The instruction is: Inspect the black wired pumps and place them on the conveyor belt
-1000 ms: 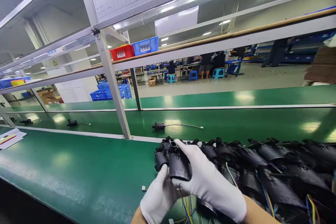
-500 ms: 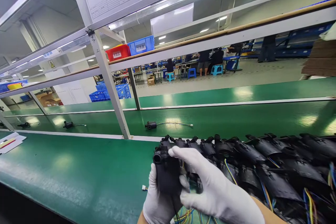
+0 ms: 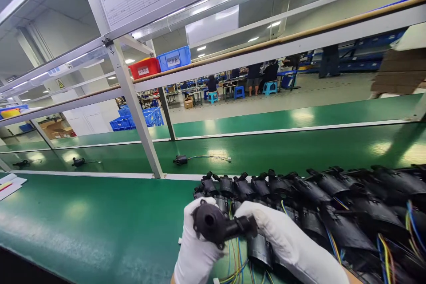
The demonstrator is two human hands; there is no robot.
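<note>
A small black pump (image 3: 209, 222) with a round front port and a ribbed side tube is held up in front of me. My left hand (image 3: 196, 248), in a white glove, wraps round its body from the left. My right hand (image 3: 282, 235), also gloved, has its fingers closed at the side tube. Right beside and behind my hands lie rows of similar black pumps (image 3: 313, 191), with coloured wires (image 3: 236, 262) trailing from several of them. The right fingertips are partly hidden behind the tube.
A conveyor belt (image 3: 279, 155) runs behind the green bench (image 3: 100, 222), carrying several spaced-out pumps. Grey posts (image 3: 133, 106) stand along its edge. Red bin (image 3: 144, 68) and blue bin (image 3: 173, 58) sit on the shelf above. People work in the background.
The pump has turned in my hands, its round port now facing me and the side tube pointing right. My right hand has closed in at the tube. The belt's pumps have shifted left in view.
</note>
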